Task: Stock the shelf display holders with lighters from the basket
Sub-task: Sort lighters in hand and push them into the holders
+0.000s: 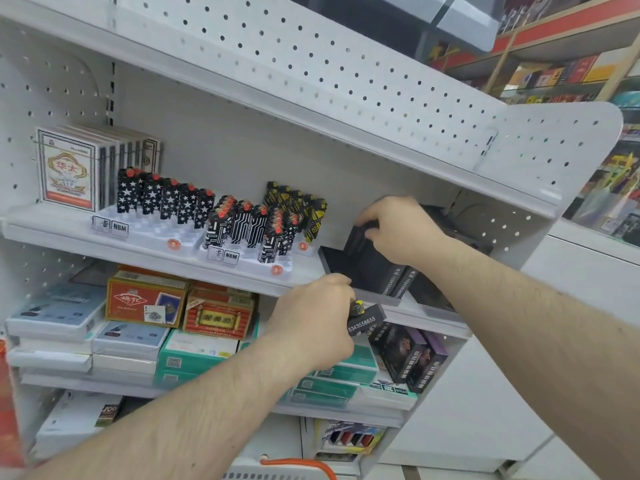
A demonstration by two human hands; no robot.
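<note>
On the middle shelf (242,275) stand two white display holders: the left holder (152,230) carries star-patterned lighters (166,199), the right holder (242,259) carries circuit-patterned and yellow-black lighters (266,223). To their right sits a black holder (367,271) with black lighters. My right hand (398,230) pinches a black lighter (360,233) above that black holder. My left hand (318,317) grips a bunch of black lighters (367,318) with white digits just below the shelf's front edge. The basket (294,467) shows only its rim and orange handle at the bottom.
Boxed playing cards (69,168) stand at the shelf's left end. The lower shelf holds red, white and teal card boxes (149,303) and dark purple boxes (408,355). A perforated white shelf (311,64) overhangs closely above. More stocked shelves (571,74) are at the far right.
</note>
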